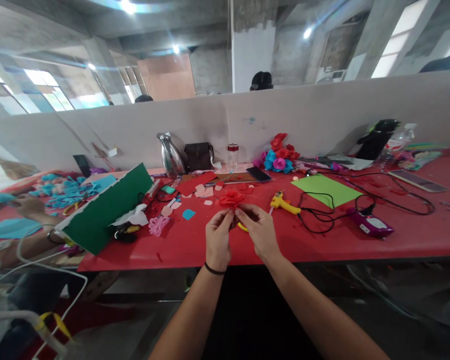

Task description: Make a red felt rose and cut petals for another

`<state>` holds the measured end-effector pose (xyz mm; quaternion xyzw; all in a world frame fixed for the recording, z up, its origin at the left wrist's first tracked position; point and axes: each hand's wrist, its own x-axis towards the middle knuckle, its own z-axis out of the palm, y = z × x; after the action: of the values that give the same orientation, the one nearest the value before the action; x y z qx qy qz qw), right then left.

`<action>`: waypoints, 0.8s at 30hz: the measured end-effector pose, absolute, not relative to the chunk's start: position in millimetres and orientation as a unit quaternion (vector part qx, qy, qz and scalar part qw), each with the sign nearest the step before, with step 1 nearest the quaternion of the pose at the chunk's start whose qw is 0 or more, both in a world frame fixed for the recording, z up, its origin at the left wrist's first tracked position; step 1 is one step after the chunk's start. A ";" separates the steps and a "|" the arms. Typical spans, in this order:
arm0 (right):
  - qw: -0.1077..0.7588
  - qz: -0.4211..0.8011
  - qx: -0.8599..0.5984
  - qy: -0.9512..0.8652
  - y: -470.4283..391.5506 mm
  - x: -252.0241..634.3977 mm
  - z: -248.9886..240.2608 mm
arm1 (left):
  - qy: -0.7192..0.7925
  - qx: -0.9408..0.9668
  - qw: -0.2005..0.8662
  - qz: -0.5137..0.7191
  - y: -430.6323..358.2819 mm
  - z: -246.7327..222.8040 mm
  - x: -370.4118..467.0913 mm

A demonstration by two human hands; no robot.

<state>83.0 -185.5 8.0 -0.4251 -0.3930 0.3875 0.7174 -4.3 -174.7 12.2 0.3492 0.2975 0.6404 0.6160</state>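
Observation:
Above the red-covered table's front edge, a red paper flower [231, 198] is pinched between my two hands. My left hand [219, 232] grips its underside with thumb and fingers. From the other side my right hand [260, 230] holds the same flower base, fingertips nearly meeting those of the left. Behind the hands, part of a yellow ring-shaped handle [242, 227] shows on the table; the rest is hidden. A yellow hot glue gun [283, 203] lies just right of my right hand. Red, pink and blue paper pieces [188, 214] are scattered to the left.
A green board [108, 212] stands tilted at left; beyond it are a co-worker's hands [28, 206] and blue pieces. Light green paper [326, 190], black cables and a purple power adapter [371, 223] lie right. Along the partition stand a steel flask [170, 155], a jar [233, 156] and paper flowers [279, 156].

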 end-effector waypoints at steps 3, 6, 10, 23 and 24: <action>0.723 0.389 -0.411 -0.395 -161.5 76.7 7.8 | 0.299 0.349 0.612 0.644 -154.7 12.2 -9.6; 0.717 0.381 -0.399 -0.425 -141.0 68.9 7.3 | 0.297 0.360 0.592 0.657 -135.8 8.6 -15.6; 0.713 0.366 -0.390 -0.453 -119.3 59.1 0.5 | 0.284 0.377 0.571 0.672 -108.9 -3.6 -22.8; 0.695 0.384 -0.393 -0.463 -70.4 46.3 -44.7 | 0.286 0.243 0.754 0.539 -53.7 -37.3 -62.6; 0.696 0.382 -0.394 -0.463 -68.6 46.5 -48.5 | 0.288 0.242 0.755 0.537 -51.8 -38.8 -65.1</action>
<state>46.5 -68.6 -48.5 -0.3939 -0.4632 0.3820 0.6960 -65.1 -51.8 -38.8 0.2418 0.2882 0.5367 0.7553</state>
